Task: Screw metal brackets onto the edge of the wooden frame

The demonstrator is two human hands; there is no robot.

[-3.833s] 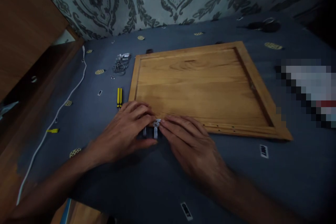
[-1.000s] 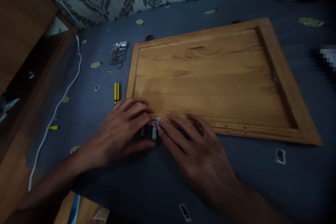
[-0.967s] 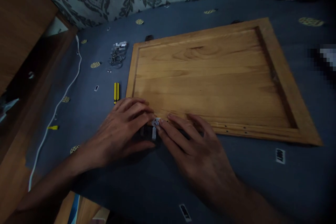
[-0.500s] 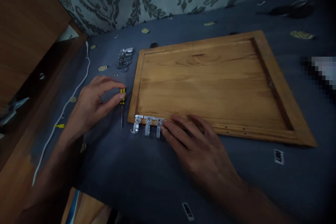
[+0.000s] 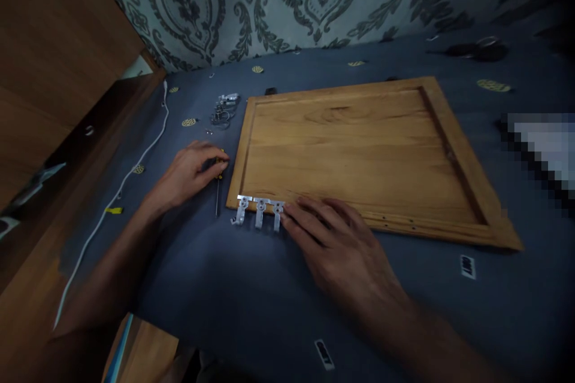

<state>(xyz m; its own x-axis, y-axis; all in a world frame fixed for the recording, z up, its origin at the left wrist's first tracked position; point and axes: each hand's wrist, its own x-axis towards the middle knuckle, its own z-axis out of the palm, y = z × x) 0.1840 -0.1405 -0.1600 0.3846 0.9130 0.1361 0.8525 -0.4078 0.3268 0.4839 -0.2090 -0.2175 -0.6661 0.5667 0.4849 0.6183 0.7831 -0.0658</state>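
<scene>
My left hand (image 5: 191,172) has its thumb and fingertips closed around the yellow and black handle of a small screwdriver (image 5: 218,196). The screwdriver lies on the blue cloth just left of a framed wooden panel (image 5: 350,143), its thin shaft pointing towards me. My right hand (image 5: 336,245) lies over the panel's near edge with its fingers stretched out. Its fingertips are at the rightmost of three metal brackets (image 5: 260,212), which sit in a row at the panel's near left corner. Their curved ends stick out past the edge.
Beyond the left hand lies a small pile of metal hardware (image 5: 223,111), with tiny screws (image 5: 209,131) beside it. A white cord (image 5: 90,239) with a yellow tag (image 5: 114,210) runs along the left. Scissors-like dark object (image 5: 480,49) lies far right. Patterned fabric (image 5: 323,0) rises behind.
The view has tilted and shifted, so everything sits slightly differently in the picture. My left fingers have closed further around the screwdriver handle. My right hand stays on the panel's edge.
</scene>
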